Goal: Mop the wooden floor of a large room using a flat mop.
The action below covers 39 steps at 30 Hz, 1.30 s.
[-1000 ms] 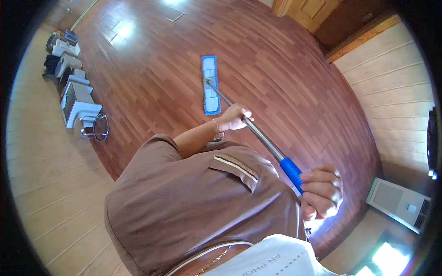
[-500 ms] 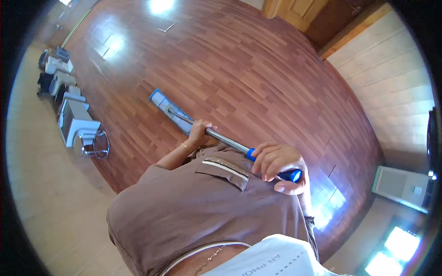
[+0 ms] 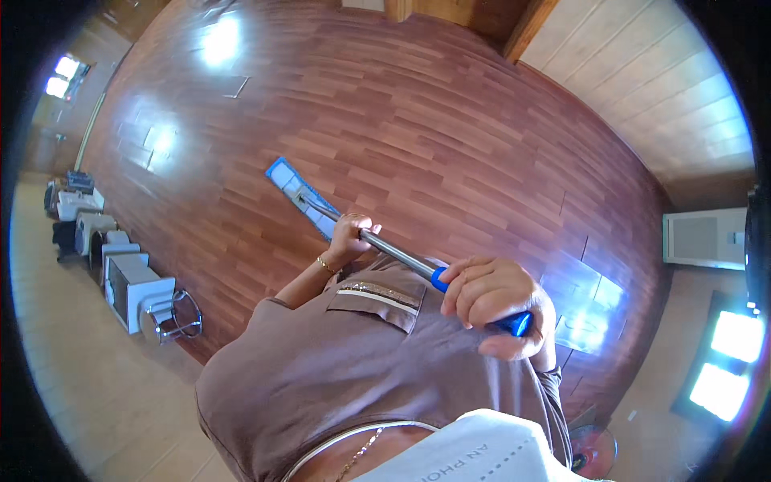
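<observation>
A flat mop point(image 3: 405, 259) with a steel pole runs slantwise across the front of my body. Its blue and white mop head point(image 3: 299, 197) lies on the wood-look floor, ahead and to the left. Partway down the pole, my left hand point(image 3: 351, 236), with a gold bracelet at the wrist, is closed around the steel. My right hand point(image 3: 499, 299) is wrapped around the blue grip at the pole's upper end. The shiny blue end cap point(image 3: 516, 323) pokes out below its fingers.
Along the left wall stand a white cabinet-like unit point(image 3: 138, 293), a round chrome-legged stool point(image 3: 178, 316) and several other items. To the right are a white boxy appliance point(image 3: 707, 238) and a bright window point(image 3: 727, 357). A red fan point(image 3: 594, 451) shows at lower right.
My view has turned, so the left-wall items sit lower and the right-hand appliance higher. The mop head appears slightly further right. Both hands keep their hold on the pole.
</observation>
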### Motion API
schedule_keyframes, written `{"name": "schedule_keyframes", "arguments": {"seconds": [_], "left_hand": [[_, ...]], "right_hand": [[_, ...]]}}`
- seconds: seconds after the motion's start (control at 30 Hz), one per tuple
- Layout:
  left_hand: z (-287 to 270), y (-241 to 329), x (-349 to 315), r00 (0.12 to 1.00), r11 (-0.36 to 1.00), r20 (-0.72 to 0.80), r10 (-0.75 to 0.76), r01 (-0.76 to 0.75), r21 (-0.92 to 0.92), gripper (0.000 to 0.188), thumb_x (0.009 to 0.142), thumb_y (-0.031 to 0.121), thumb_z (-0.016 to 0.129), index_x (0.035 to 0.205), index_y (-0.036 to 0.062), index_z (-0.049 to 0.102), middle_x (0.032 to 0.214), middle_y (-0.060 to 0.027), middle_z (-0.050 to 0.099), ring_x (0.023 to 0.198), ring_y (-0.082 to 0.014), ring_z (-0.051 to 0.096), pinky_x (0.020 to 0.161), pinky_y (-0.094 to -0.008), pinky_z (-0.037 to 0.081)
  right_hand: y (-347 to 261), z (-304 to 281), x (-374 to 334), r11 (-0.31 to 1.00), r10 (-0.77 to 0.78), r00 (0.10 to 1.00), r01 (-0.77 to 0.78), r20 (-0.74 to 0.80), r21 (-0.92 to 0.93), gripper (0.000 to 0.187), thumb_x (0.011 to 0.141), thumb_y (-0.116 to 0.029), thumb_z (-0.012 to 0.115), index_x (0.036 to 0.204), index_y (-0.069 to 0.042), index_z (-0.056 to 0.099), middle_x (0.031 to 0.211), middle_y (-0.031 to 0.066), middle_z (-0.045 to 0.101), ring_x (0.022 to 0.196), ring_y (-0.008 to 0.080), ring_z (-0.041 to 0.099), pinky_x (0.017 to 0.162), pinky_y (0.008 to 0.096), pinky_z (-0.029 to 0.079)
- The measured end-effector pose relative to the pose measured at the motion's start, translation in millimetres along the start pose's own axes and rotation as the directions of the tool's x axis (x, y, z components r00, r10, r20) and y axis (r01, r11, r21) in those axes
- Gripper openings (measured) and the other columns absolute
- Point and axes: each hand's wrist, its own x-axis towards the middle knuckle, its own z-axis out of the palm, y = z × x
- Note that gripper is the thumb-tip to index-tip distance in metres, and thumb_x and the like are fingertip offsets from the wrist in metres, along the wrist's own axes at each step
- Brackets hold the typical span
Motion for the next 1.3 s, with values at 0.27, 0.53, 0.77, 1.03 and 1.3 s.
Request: {"name": "schedule_keyframes", "arguments": {"seconds": [0.27,0.53,0.77,1.03,1.3], "left_hand": [[53,15,99,0.967,0.967,0.04,0.251,-0.253,0.039,0.036,0.076,0.017,0.068,0.056,0.007,0.041,0.057,-0.012,0.048,0.06,-0.034,0.052,0.062,-0.0443,0.041],[96,63,194,0.93,0.901,0.215,0.298,-0.348,0.259,0.027,0.07,0.032,0.074,0.065,0.0113,0.057,0.083,-0.003,0.059,0.099,-0.0274,0.054,0.082,-0.047,0.038],[168,102,231,0.854,0.919,0.384,0.352,-0.393,0.032,0.026,0.073,0.029,0.073,0.067,0.0079,0.059,0.074,-0.0113,0.06,0.076,-0.0319,0.061,0.066,-0.0436,0.048],[250,177,242,0.569,0.712,0.44,0.694,-0.63,-0.31,0.025,0.075,0.031,0.072,0.069,0.0102,0.059,0.07,-0.0101,0.058,0.073,-0.0318,0.061,0.066,-0.0418,0.049],[330,250,230,0.177,0.539,0.648,0.741,-0.732,-0.417,0.009,0.07,0.023,0.066,0.079,0.0193,0.069,0.084,-0.0055,0.064,0.091,-0.0281,0.062,0.077,-0.043,0.05]], "right_hand": [[-20,-31,-25,0.981,0.041,0.993,-0.061,-0.113,-0.182,0.032,0.07,-0.031,0.069,0.064,-0.006,0.05,0.068,0.0111,0.057,0.078,0.0316,0.063,0.083,0.0467,0.045],[-21,-44,-63,0.886,0.114,0.876,-0.303,-0.469,-0.35,0.015,0.067,-0.021,0.062,0.065,-0.008,0.055,0.069,0.0086,0.06,0.077,0.0304,0.065,0.086,0.0482,0.043],[-48,-51,-100,0.79,0.116,0.792,-0.44,-0.6,-0.427,0.014,0.065,-0.019,0.064,0.065,-0.007,0.056,0.069,0.0071,0.06,0.078,0.0304,0.065,0.085,0.0475,0.044],[-94,-26,-116,0.608,-0.002,0.63,-0.616,-0.776,-0.502,0.025,0.064,-0.028,0.065,0.069,-0.004,0.058,0.066,0.009,0.062,0.072,0.0314,0.066,0.079,0.0482,0.048],[-106,5,-114,0.31,-0.154,0.318,-0.883,-0.935,-0.351,0.031,0.072,-0.033,0.062,0.069,-0.003,0.06,0.069,0.0105,0.065,0.073,0.0292,0.067,0.075,0.0459,0.05]]}}
